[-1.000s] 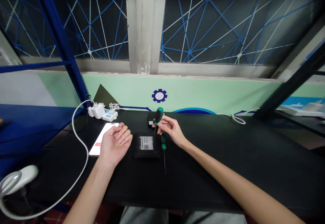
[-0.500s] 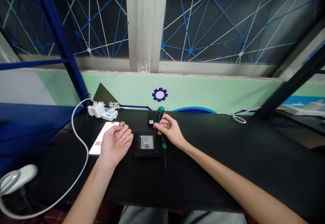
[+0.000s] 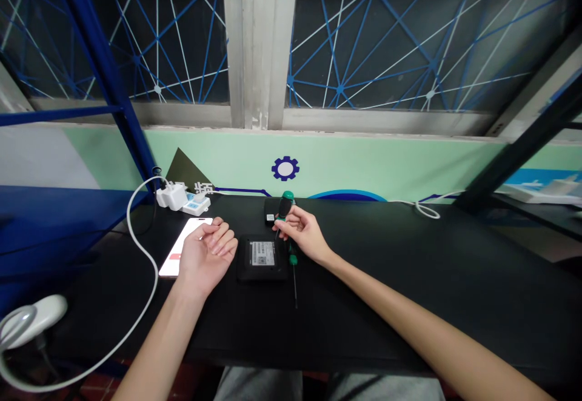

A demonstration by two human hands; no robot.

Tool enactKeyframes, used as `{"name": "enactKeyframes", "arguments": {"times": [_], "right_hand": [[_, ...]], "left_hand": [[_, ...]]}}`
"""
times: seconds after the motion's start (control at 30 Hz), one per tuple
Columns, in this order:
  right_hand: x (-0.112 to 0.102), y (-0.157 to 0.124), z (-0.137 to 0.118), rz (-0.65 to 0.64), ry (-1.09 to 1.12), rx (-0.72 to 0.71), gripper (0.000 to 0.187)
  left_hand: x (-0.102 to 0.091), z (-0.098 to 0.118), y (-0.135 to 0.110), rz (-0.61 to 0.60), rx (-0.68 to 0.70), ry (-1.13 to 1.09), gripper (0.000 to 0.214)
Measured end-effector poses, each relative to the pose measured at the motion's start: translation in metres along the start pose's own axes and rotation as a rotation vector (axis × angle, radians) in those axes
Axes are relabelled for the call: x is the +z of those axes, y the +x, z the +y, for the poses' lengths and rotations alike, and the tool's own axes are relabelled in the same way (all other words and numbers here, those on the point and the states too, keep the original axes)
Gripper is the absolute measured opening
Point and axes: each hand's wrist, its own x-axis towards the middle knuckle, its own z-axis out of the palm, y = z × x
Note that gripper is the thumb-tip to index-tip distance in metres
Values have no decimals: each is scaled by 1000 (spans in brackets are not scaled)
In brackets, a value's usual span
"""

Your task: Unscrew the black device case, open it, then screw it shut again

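Note:
My right hand (image 3: 305,231) is closed around a green-and-black screwdriver (image 3: 285,204), held nearly upright. Its shaft points down at the upper right corner of a flat black square device (image 3: 245,275) with a white printed label. Whether the tip sits in a screw is too small to tell. A second green-handled screwdriver (image 3: 293,260) lies on the table just right of the device, its handle partly under my right hand. Left of the device, my left hand (image 3: 207,258) is turned palm up with its fingers curled in and nothing visible in them. It overlaps a smartphone (image 3: 171,260) with a lit white screen.
A small black box (image 3: 271,212) stands behind the device. White plug adapters (image 3: 175,196) and a power strip (image 3: 195,205) lie at the back left. A white cable (image 3: 152,255) loops down the left side to a white rounded object (image 3: 48,316). Another cable (image 3: 427,212) coils at the back right.
The view has shifted very slightly. Both hands, the screwdrivers and the device keep almost the same places.

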Motion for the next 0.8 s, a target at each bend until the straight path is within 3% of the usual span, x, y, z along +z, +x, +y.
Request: {"name": "enactKeyframes", "arguments": {"times": [0.4, 0.8], "right_hand": [[-5, -4, -4, -47, -52, -45, 36], [2, -2, -4, 25, -60, -20, 39]], "left_hand": [[-1, 1, 0, 0, 9, -6, 24], [2, 0, -1, 12, 15, -13, 25]]}}
